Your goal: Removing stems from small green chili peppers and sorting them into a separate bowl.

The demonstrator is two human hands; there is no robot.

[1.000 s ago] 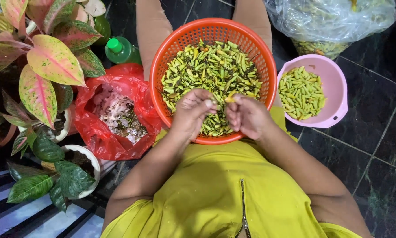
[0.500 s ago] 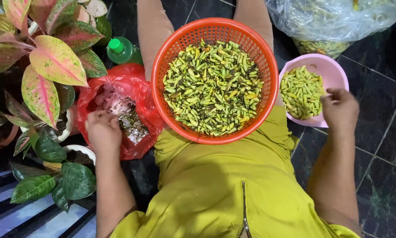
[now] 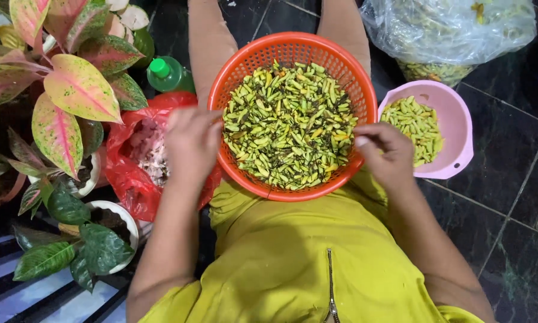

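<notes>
An orange mesh basket rests on my lap, heaped with small green and yellow chillies. My left hand is blurred over the basket's left rim, partly above the red plastic bag; what its fingers hold is unclear. My right hand sits at the basket's right rim, fingers curled down onto the chillies, with nothing visible in them. A pink bowl with a layer of green chillies stands on the floor just right of that hand.
The red bag holds pale scraps. Potted plants with pink-green leaves crowd the left side, with a green-capped bottle behind the bag. A clear plastic sack of more chillies lies at the top right on dark floor tiles.
Both hands were together at the basket's near edge, then swung out, left over the red bag, right to the pink bowl. Now both have come back to the basket's rim.
</notes>
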